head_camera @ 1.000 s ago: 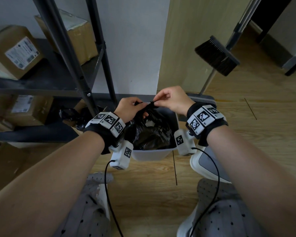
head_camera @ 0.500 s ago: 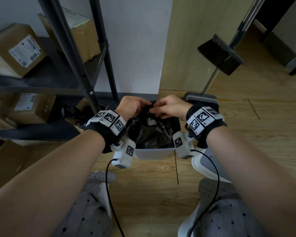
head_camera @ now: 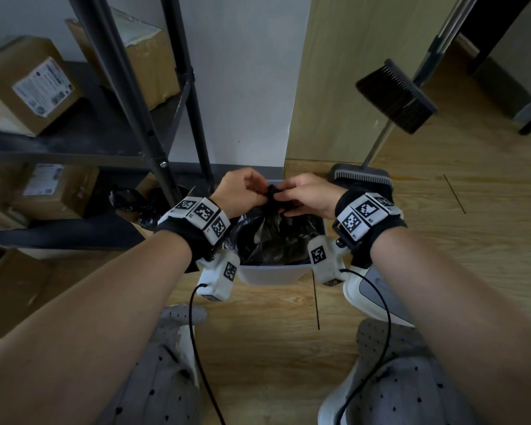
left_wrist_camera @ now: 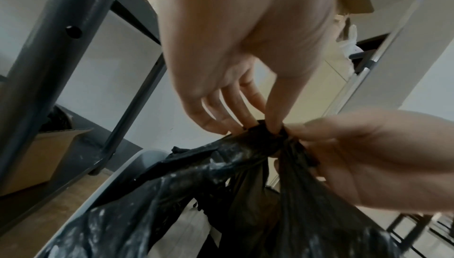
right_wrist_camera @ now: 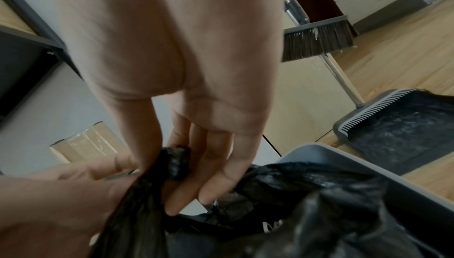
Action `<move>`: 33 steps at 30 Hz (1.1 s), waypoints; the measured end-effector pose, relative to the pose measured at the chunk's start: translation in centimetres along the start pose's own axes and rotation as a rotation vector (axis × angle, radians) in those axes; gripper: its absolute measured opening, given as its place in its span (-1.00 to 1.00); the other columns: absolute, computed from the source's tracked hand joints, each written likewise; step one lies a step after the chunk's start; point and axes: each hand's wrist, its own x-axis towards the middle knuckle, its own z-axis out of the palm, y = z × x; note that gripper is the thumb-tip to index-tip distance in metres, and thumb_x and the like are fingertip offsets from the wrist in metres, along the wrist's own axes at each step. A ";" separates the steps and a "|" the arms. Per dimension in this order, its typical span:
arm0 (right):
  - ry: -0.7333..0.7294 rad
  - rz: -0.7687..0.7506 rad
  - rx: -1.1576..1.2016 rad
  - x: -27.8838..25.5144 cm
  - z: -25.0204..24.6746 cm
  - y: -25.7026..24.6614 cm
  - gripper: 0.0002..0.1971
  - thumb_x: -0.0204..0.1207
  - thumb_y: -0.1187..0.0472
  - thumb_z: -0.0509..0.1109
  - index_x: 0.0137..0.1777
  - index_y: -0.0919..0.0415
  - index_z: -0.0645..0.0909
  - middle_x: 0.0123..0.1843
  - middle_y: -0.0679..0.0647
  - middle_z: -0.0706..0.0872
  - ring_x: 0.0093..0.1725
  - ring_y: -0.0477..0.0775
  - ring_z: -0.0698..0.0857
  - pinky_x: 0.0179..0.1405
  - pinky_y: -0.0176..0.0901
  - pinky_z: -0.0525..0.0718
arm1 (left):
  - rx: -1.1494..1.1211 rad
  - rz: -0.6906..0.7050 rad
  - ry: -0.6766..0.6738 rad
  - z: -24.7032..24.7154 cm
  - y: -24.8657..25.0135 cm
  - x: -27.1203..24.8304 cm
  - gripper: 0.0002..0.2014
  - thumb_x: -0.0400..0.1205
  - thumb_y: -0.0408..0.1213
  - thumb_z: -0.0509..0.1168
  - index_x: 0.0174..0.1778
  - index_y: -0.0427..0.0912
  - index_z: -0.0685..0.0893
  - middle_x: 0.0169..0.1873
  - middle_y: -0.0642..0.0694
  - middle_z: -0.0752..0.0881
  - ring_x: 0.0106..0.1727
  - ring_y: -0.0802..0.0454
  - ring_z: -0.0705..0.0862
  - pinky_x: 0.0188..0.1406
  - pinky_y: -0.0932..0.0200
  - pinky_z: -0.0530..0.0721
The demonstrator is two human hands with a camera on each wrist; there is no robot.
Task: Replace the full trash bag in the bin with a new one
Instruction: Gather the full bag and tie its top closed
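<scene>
The black bag [head_camera: 270, 237] sits in the white bin [head_camera: 269, 274] on the wood floor [head_camera: 267, 332], its top gathered into a twisted neck above the rim. The left hand [head_camera: 239, 191] and right hand [head_camera: 308, 194] both pinch that neck with curled fingers, meeting over the bin. Beyond stand a dustpan [head_camera: 360, 176], a broom [head_camera: 394, 96] and a shelf [head_camera: 83, 139] of boxes [head_camera: 28, 87].

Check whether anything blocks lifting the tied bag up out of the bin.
Nothing visible does. Both the left hand and the right hand pinch the gathered neck of the bag directly above the bin. The space above it is open; the shelf post stands off to the left.
</scene>
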 end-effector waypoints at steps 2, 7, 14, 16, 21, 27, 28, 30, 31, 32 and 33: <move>-0.001 0.000 0.020 -0.1 -0.3 0.0 -0.69 0.59 0.40 0.27 0.32 0.29 0.54 -0.13 0.08 0.66 -0.21 -0.02 0.67 -0.19 -0.24 0.72 | -0.038 -0.062 -0.012 -0.1 0.0 0.2 -0.69 0.46 -0.62 0.29 -0.30 -0.04 0.63 -0.28 -0.02 0.71 -0.13 0.03 0.69 -0.10 0.28 0.65; -0.037 -0.009 0.030 -0.3 -0.6 0.3 -0.68 0.62 0.45 0.16 0.31 0.20 0.54 -0.05 0.08 0.65 -0.14 -0.02 0.66 -0.10 -0.19 0.71 | -0.033 -0.149 -0.070 0.0 -0.1 0.3 -0.74 0.50 -0.50 0.37 0.09 -0.22 0.72 -0.07 -0.12 0.74 0.05 0.01 0.69 0.21 0.15 0.63; -0.088 0.007 0.014 -0.3 -0.9 0.8 -0.69 0.63 0.49 0.09 0.17 0.13 0.51 -0.14 0.11 0.66 -0.20 0.00 0.66 -0.16 -0.20 0.67 | -0.035 -0.109 -0.036 -0.2 0.2 0.3 -0.80 0.50 -0.47 0.40 0.03 -0.22 0.72 -0.11 -0.21 0.74 -0.05 -0.02 0.69 0.08 0.14 0.67; -0.088 0.009 0.017 -0.3 -1.0 1.0 -0.66 0.63 0.51 0.06 0.21 0.13 0.48 -0.17 0.11 0.65 -0.21 0.02 0.65 -0.09 -0.15 0.66 | -0.027 -0.158 -0.044 0.0 0.2 0.5 -0.85 0.51 -0.47 0.37 -0.07 -0.17 0.69 -0.12 -0.18 0.72 -0.06 -0.02 0.68 0.12 0.06 0.66; -0.087 -0.007 0.013 -0.3 -1.2 1.1 -0.57 0.62 0.52 0.05 0.35 0.12 0.49 -0.17 0.10 0.66 -0.20 0.03 0.64 -0.03 -0.10 0.66 | -0.026 -0.176 -0.078 0.3 0.2 0.7 -0.76 0.55 -0.48 0.32 0.12 -0.22 0.64 -0.04 -0.24 0.67 0.01 -0.10 0.66 0.17 -0.02 0.66; -0.051 -0.019 -0.020 -0.1 -1.1 1.5 -0.52 0.62 0.51 0.08 0.46 0.10 0.44 -0.14 0.03 0.66 -0.27 -0.02 0.64 -0.18 -0.25 0.71 | -0.061 -0.082 0.023 -0.1 0.2 1.1 -0.77 0.47 -0.48 0.44 0.03 -0.27 0.69 -0.27 -0.08 0.73 -0.14 0.01 0.72 0.13 0.10 0.68; -0.043 -0.022 -0.030 0.0 -1.1 1.5 -0.53 0.62 0.50 0.10 0.46 0.11 0.44 -0.13 0.02 0.65 -0.25 -0.02 0.65 -0.14 -0.23 0.71 | -0.055 -0.070 0.055 -0.1 0.0 1.2 -0.77 0.46 -0.47 0.45 0.02 -0.26 0.69 -0.31 -0.03 0.72 -0.24 0.12 0.71 0.06 0.19 0.69; -0.011 -0.028 -0.061 0.2 -1.2 1.7 -0.59 0.61 0.47 0.17 0.41 0.19 0.48 -0.11 0.03 0.66 -0.21 -0.02 0.68 -0.02 -0.17 0.71 | -0.037 -0.055 0.103 -0.1 -0.1 1.2 -0.77 0.46 -0.46 0.46 0.03 -0.25 0.68 -0.35 0.02 0.70 -0.39 0.31 0.67 -0.14 0.40 0.67; 0.011 -0.031 -0.079 0.3 -1.3 1.8 -0.63 0.60 0.45 0.21 0.37 0.23 0.52 -0.13 0.04 0.68 -0.23 -0.03 0.69 -0.03 -0.19 0.71 | -0.030 -0.049 0.117 -0.2 -0.1 1.2 -0.77 0.46 -0.46 0.46 0.02 -0.24 0.68 -0.36 0.03 0.69 -0.40 0.33 0.66 -0.17 0.42 0.66; 0.031 -0.034 -0.093 0.4 -1.5 1.9 -0.67 0.59 0.44 0.26 0.33 0.27 0.56 -0.15 0.04 0.69 -0.26 -0.06 0.70 -0.08 -0.25 0.72 | -0.025 -0.045 0.122 -0.2 -0.2 1.2 -0.77 0.46 -0.46 0.46 0.01 -0.22 0.67 -0.35 0.03 0.69 -0.36 0.29 0.66 -0.14 0.39 0.66; 0.047 -0.040 -0.101 0.5 -1.8 2.1 -0.69 0.56 0.43 0.31 0.30 0.30 0.59 -0.18 0.05 0.71 -0.29 -0.09 0.71 -0.13 -0.31 0.73 | -0.019 -0.040 0.120 -0.3 -0.1 1.2 -0.78 0.46 -0.46 0.45 -0.01 -0.20 0.66 -0.35 0.02 0.69 -0.32 0.24 0.66 -0.11 0.34 0.66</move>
